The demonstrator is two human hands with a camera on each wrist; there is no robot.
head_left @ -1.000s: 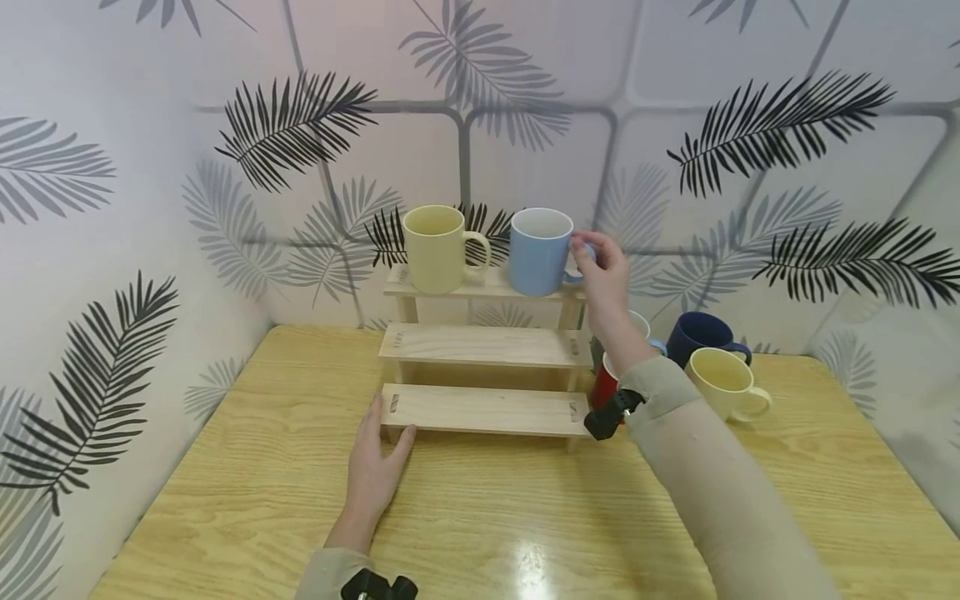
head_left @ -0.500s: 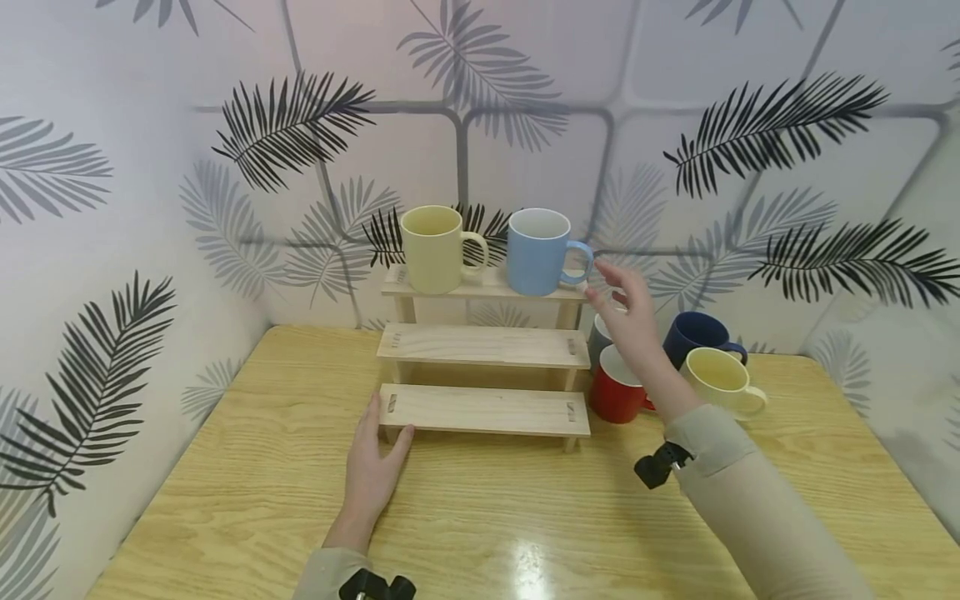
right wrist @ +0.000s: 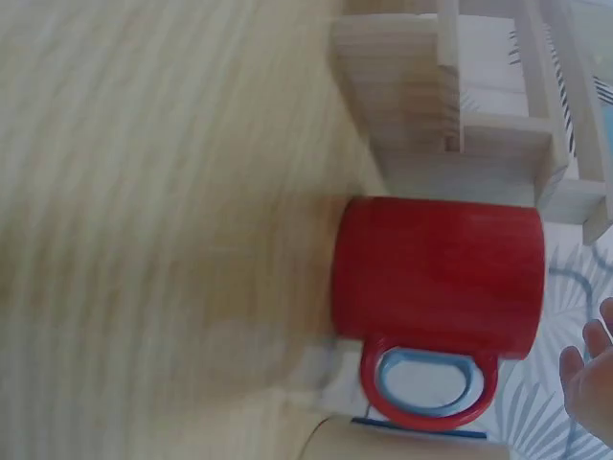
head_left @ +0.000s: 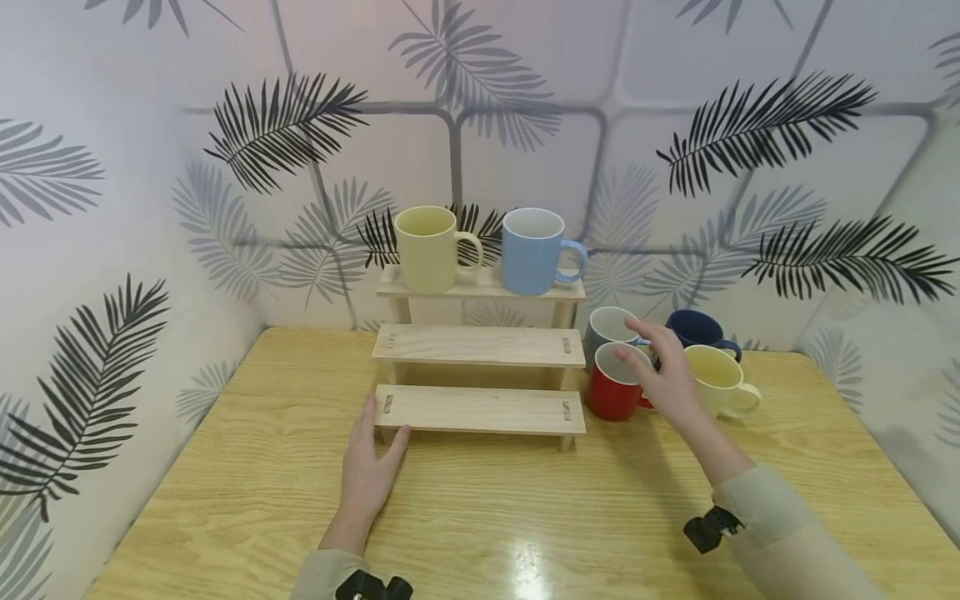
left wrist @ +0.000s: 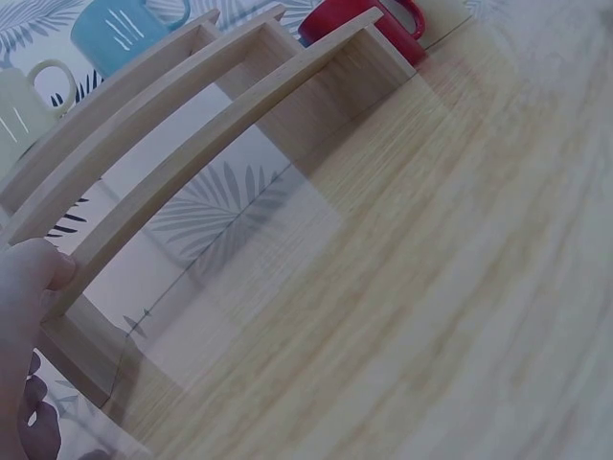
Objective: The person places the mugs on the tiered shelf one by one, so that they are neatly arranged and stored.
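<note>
A three-tier wooden shelf (head_left: 480,410) stands on the table. My left hand (head_left: 369,471) holds its lower left corner, the thumb at the front edge; the left wrist view shows this hand (left wrist: 29,326) at the same end. On the top tier stand a yellow mug (head_left: 427,254) and a light blue mug (head_left: 531,254), handles to the right. My right hand (head_left: 671,383) hovers with spread fingers over a red mug (head_left: 611,393), holding nothing. In the right wrist view, fingertips (right wrist: 596,347) show past the red mug's (right wrist: 441,278) rim, apart from it.
Behind the red mug is a grey mug (head_left: 609,321) with a light blue handle, partly hidden. A navy mug (head_left: 693,327) and another yellow mug (head_left: 716,379) stand to the right. A leaf-patterned wall (head_left: 525,75) rises behind the wooden table (head_left: 465,508).
My right hand has let go of the light blue mug's handle and moved down and right to above the red mug. The left hand stays at the shelf.
</note>
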